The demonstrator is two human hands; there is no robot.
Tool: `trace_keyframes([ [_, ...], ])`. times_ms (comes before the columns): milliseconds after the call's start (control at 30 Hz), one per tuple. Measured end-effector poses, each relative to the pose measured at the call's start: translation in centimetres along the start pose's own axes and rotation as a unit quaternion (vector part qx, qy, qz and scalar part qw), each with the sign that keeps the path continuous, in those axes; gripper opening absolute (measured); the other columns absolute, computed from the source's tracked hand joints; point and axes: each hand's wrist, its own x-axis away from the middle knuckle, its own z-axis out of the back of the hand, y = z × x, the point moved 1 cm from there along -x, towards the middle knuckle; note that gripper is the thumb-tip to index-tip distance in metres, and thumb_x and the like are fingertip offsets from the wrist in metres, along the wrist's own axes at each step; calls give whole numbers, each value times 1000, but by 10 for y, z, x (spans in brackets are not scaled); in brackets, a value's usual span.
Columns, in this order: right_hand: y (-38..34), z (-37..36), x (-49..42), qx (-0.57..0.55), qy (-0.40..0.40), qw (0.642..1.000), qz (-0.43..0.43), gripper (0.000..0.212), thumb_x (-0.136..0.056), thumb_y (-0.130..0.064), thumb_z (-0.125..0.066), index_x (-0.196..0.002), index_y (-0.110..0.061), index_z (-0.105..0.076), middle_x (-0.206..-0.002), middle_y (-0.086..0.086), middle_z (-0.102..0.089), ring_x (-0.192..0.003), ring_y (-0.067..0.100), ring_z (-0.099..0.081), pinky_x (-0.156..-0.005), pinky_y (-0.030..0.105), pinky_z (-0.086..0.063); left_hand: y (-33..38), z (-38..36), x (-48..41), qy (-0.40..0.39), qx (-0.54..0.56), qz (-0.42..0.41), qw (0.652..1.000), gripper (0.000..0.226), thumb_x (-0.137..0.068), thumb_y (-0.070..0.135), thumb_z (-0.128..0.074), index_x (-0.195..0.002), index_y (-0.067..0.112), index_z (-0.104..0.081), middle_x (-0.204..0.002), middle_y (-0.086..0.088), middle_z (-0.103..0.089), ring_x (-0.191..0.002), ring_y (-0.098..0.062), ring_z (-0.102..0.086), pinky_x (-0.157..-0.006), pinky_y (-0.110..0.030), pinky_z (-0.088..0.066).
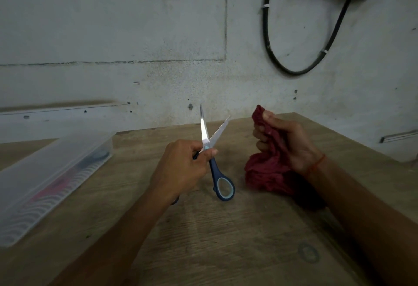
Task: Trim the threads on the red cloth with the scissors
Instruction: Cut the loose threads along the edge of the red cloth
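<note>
- Wooden table (226, 236) is backed by a grey concrete wall (135, 36).
- Red cloth (267, 172) is held bunched in the curled right hand (287, 143).
- Scissors (213, 165), blades spread, are pinched near the pivot by the left hand (181, 165), at 9 o'clock from the cloth.
- Clear plastic box (52, 172) is seen further out at 9 o'clock.

Scissors (213, 164): steel blades spread in a V, tips pointing up & away toward the wall. Dark-blue handles w/ light-blue lining; one loop hangs free toward us, the other is hidden under the left hand (181, 168), which grips approx. at the pivot. Red cloth (267, 172): dark red, crumpled in a wad, top bunched in the right hand (291, 147), bottom heaped on the desk (226, 229). It sits right of the scissors, not touching.
</note>
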Motion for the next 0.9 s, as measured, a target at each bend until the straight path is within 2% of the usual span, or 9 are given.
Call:
trace_keyframes([
  [133, 3, 0, -1, -16, -41, 999, -12, 8, -96, -17, -49, -93, -16, -57, -86, 1, -54, -69, 14, -51, -59, 26, -44, -1, 1, 0, -2, -9, 2, 1000, 19, -90, 37, -69, -73, 28, -72, -48, 9, -54, -41, -4, -47, -43, -15, -32],
  [233, 3, -2, -2, 10, -42, 999, -18, 4, -93, -15, -53, -95, -12, -53, -82, 2, -53, -65, 13, -51, -56, 25, -45, 1, 1, -1, -13, -16, 1, 1000, 20, -91, 38, -68, -77, 25, -73, -50, 10, -54, -42, -3, -47, -44, -15, -34],
  [333, 4, -5, -1, 92, -10, 996, -13, 12, -87, -14, -62, -89, -12, -50, -75, 2, -53, -61, 12, -51, -50, 23, -46, 1, 2, -1, -18, -21, 4, 1000, 20, -91, 38, -67, -75, 28, -69, -51, 10, -55, -42, -3, -47, -45, -14, -32],
  [400, 6, -11, 0, 125, 5, 992, -1, 17, -85, -10, -66, -88, -11, -50, -71, 2, -59, -59, 10, -58, -48, 21, -47, 0, 2, -1, -16, -23, 4, 1000, 20, -91, 39, -67, -75, 27, -70, -52, 9, -57, -43, -4, -47, -46, -17, -35],
  [467, 6, -16, 0, 143, 30, 989, 11, 21, -83, -4, -67, -99, -6, -55, -76, 2, -70, -69, 11, -69, -51, 20, -53, 0, 2, -2, -15, -23, 7, 1000, 21, -90, 39, -67, -74, 26, -71, -50, 11, -56, -42, -5, -47, -45, -16, -34],
  [567, 9, -21, 0, 193, 51, 979, 41, 46, -76, -9, -73, -117, 4, -59, -97, 8, -75, -88, 20, -70, -68, 25, -60, 0, 2, -1, -10, -12, 8, 1000, 26, -90, 38, -68, -65, 31, -65, -41, 17, -50, -40, -4, -44, -42, -16, -31],
  [633, 10, -25, 2, 240, 48, 966, 79, 38, -78, -10, -74, -113, 3, -64, -103, 14, -74, -88, 19, -71, -68, 25, -59, 1, 2, 0, -10, -8, 8, 1000, 24, -90, 38, -68, -67, 31, -67, -41, 18, -48, -40, -4, -44, -42, -16, -32],
  [800, 22, -40, 6, 332, 19, 931, 154, 22, -82, -13, -74, -100, -2, -69, -94, 12, -75, -87, 25, -73, -74, 28, -59, 3, 1, 1, -4, -8, -8, 1000, 34, -91, 39, -68, -59, 29, -63, -42, 14, -47, -41, -4, -42, -44, -16, -30],
  [900, 31, -50, 5, 371, 24, 907, 198, 23, -81, -10, -76, -97, 3, -68, -89, 11, -75, -79, 22, -74, -72, 25, -59, 6, 0, 2, -11, -27, -15, 999, 24, -92, 41, -66, -76, 24, -76, -49, 9, -53, -43, -4, -44, -46, -18, -31],
])
